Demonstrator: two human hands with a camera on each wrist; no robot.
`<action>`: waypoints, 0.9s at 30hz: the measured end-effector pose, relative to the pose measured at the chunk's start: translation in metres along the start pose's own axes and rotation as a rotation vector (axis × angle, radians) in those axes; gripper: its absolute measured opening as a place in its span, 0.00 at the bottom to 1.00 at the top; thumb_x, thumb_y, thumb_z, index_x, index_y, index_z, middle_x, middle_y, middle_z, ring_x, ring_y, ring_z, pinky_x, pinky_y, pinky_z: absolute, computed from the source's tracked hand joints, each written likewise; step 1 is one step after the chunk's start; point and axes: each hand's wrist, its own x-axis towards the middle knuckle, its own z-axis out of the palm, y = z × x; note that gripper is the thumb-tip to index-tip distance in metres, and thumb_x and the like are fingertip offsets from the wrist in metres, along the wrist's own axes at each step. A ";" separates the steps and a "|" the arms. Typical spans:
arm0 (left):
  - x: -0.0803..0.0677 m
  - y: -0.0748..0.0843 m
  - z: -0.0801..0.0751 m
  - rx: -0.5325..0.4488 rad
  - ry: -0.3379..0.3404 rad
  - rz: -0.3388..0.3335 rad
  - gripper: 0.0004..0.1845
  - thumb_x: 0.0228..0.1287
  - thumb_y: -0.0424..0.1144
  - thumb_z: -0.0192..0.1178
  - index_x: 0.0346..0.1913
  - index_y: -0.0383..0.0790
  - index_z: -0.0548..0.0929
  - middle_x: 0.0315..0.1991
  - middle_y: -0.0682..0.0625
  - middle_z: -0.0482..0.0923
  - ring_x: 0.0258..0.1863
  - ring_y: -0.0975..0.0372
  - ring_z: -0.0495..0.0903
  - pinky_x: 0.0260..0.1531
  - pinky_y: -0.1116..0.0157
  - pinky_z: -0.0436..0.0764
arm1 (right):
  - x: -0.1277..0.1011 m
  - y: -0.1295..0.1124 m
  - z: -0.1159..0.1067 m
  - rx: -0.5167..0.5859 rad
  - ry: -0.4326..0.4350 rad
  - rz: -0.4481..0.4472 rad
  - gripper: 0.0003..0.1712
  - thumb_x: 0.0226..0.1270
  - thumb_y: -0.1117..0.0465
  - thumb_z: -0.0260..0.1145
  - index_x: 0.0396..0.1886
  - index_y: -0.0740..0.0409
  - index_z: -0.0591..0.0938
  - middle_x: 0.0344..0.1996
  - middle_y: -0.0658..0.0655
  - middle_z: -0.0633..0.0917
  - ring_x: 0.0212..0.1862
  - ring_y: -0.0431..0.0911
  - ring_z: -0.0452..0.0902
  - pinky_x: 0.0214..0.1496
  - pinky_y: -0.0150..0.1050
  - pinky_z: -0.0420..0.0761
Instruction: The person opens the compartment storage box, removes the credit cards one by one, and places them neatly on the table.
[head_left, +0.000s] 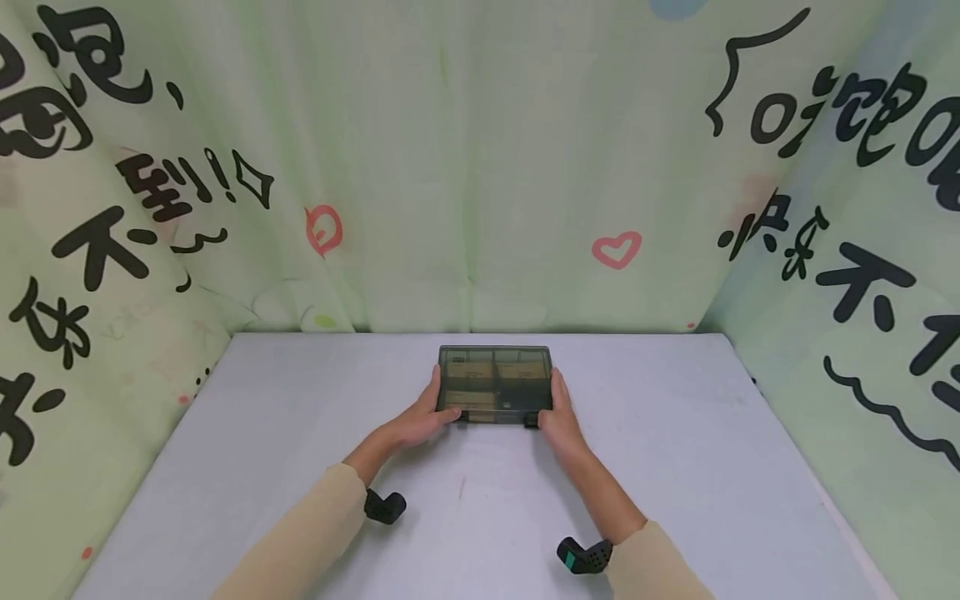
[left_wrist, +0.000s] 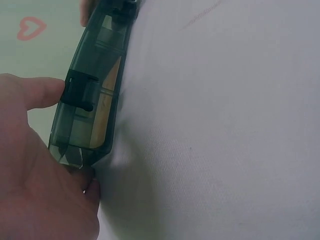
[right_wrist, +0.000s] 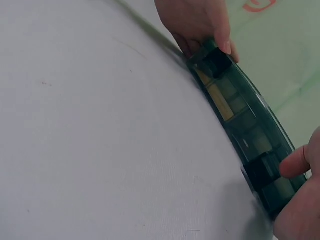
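While both hands grip its short ends, a dark see-through case (head_left: 495,385) is over the far half of the white table (head_left: 210,467); whether it touches the surface cannot be told. At the case's left end, the left hand (head_left: 420,419) has its thumb against one black latch (left_wrist: 82,91); at the right end, the right hand (head_left: 561,421) has its thumb against another latch (right_wrist: 262,171). Inside the case, dividers (head_left: 493,379) part several tan pieces (head_left: 469,370). Nearer than the case, a black device (head_left: 385,507) shows at the left wrist and a black gadget (head_left: 585,556) at the right. Behind the case hangs a pale green curtain (head_left: 397,167), a red heart (head_left: 617,265) right of the case, with black lettering (head_left: 866,279) farther right.
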 end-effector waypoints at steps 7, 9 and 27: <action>0.002 -0.001 0.001 -0.007 0.003 0.005 0.49 0.73 0.47 0.51 0.76 0.44 0.24 0.78 0.46 0.24 0.78 0.52 0.29 0.74 0.46 0.41 | -0.001 -0.005 -0.005 -0.011 -0.025 0.024 0.52 0.57 0.72 0.45 0.78 0.49 0.32 0.78 0.55 0.31 0.78 0.54 0.22 0.70 0.54 0.50; 0.002 0.000 0.002 -0.027 0.015 0.009 0.49 0.72 0.45 0.52 0.76 0.43 0.25 0.78 0.44 0.24 0.78 0.51 0.30 0.74 0.45 0.40 | 0.000 -0.006 -0.006 -0.026 -0.034 0.029 0.50 0.61 0.69 0.46 0.78 0.49 0.32 0.78 0.55 0.31 0.78 0.54 0.22 0.73 0.55 0.49; 0.012 0.005 0.016 -0.273 0.138 -0.041 0.52 0.57 0.33 0.49 0.76 0.43 0.26 0.78 0.42 0.26 0.78 0.50 0.29 0.74 0.45 0.37 | 0.001 -0.005 -0.016 -0.022 -0.128 0.040 0.42 0.78 0.60 0.45 0.77 0.46 0.29 0.77 0.54 0.27 0.77 0.54 0.18 0.75 0.61 0.31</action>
